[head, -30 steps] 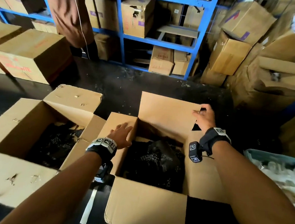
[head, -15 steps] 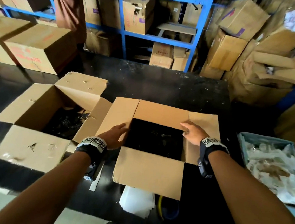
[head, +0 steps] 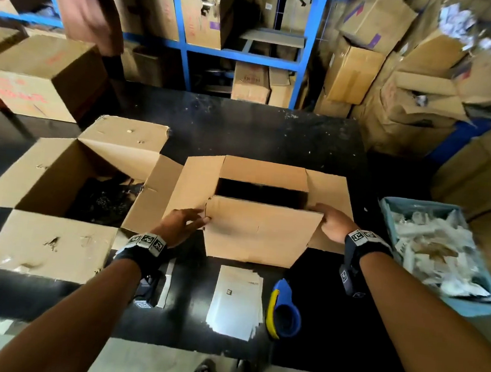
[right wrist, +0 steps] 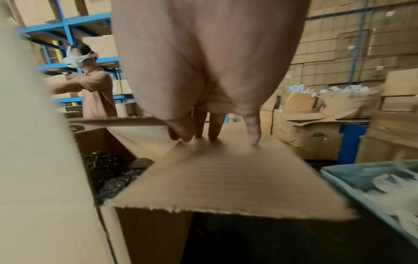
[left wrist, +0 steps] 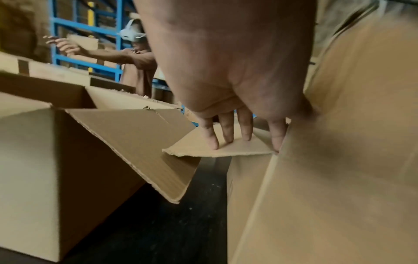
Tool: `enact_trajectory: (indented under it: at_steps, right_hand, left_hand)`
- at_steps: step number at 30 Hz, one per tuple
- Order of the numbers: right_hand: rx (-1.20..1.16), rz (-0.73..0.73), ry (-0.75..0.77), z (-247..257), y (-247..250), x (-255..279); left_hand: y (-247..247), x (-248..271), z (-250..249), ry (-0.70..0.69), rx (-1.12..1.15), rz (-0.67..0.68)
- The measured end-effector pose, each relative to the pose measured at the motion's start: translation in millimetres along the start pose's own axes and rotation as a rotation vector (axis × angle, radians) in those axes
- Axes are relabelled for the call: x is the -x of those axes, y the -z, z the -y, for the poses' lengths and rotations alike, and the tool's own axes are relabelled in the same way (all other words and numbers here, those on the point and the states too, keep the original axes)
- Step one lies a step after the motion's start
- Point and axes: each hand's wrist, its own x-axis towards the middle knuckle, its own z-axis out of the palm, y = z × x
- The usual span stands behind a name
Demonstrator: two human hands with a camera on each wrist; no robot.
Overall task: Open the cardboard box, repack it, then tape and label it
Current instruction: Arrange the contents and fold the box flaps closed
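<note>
The cardboard box (head: pixel 259 234) stands mid-table, its dark opening (head: pixel 261 191) partly covered. Its far flap (head: pixel 264 172) lies folded inward and the near flap (head: pixel 261 231) is raised toward the opening. My left hand (head: pixel 197 218) is at the near flap's left edge; in the left wrist view its straight fingers (left wrist: pixel 226 134) press on the left side flap (left wrist: pixel 217 148). My right hand (head: pixel 322 214) is at the near flap's right edge, fingers (right wrist: pixel 214 132) straight on the right side flap (right wrist: pixel 226 169). Dark bagged contents (right wrist: pixel 108 171) show inside.
A second open box (head: pixel 55 246) with dark contents stands to the left. White label sheets (head: pixel 237 301) and a blue-yellow tape dispenser (head: pixel 283 311) lie near the table's front edge. A blue bin (head: pixel 390 210) of white packets is at right. Another person (right wrist: pixel 95 89) works by the blue shelving (head: pixel 188 50).
The far flap went from upright to folded inward. The near flap has come up from hanging outward. Both hands moved back to its two sides, and the head view pulled back.
</note>
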Motion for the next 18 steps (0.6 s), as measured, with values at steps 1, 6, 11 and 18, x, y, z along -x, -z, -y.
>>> enact_trajectory:
  at_steps: [1, 6, 11, 18]
  right_hand:
    - [-0.021, -0.008, -0.036, -2.8, -0.3, 5.8]
    - [-0.067, -0.069, -0.247, -29.1, -6.0, 24.6]
    - [-0.267, -0.165, -0.462, -36.7, 14.5, 43.1]
    - [-0.816, -0.404, -0.234, 10.9, 62.3, 50.6]
  left_hand:
    - [-0.6, -4.3, -1.6, 0.038, 0.029, -0.055]
    - [-13.4, -24.1, -23.2, 0.215, -0.062, -0.244]
    - [-19.2, -40.3, -28.5, 0.496, -0.205, -0.183]
    - [0.0, -40.4, -25.4, 0.693, -0.181, -0.197]
